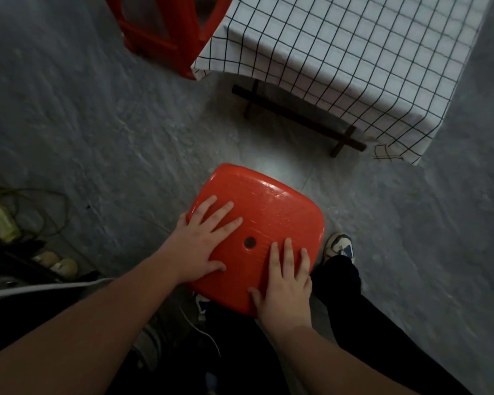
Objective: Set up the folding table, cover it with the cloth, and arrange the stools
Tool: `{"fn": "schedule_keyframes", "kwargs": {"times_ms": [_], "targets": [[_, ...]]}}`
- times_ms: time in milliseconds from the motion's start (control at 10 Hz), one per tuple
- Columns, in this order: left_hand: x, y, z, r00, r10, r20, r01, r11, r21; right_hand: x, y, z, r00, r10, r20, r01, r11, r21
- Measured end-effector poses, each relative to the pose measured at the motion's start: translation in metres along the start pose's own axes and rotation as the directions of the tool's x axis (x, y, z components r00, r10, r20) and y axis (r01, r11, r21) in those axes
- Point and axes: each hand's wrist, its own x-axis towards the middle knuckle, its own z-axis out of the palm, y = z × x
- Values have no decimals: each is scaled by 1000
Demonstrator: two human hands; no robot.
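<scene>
Red stool seat (264,223) under both palms, dark centre hole. White cloth (354,61) with black grid ahead of hands; second stool (171,32) red, floor (97,124) grey.

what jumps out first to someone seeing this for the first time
A bright red stool seat fills the lower middle, with the left hand and right hand pressed flat on it. Up right stands the table under a black-checked white cloth, with a second red stool beside it.

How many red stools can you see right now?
2: one stool under both flat hands, near the feet; another stool at top left beside the covered table. Others may be out of frame.
</scene>
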Motion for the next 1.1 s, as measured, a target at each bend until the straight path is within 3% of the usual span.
{"fn": "schedule_keyframes", "kwargs": {"times_ms": [700, 900, 1000, 1100], "targets": [[-2, 6, -1, 999, -34, 17, 35, 999, -21, -4, 2, -4, 999, 2, 47, -2, 1000, -3], [-9, 33, -18, 984, -167, 53, 167, 986, 3, -6, 8, -36, 991, -45, 125, 47, 999, -16], [-23, 57, -40, 959, -285, -7, 283, 956, -78, -4, 8, -69, 982, -77, 170, 80, 997, -15], [-38, 84, -61, 908, -418, 28, 419, 900, -120, 0, 15, -107, 976, -143, 166, 149, 989, -23]]}}
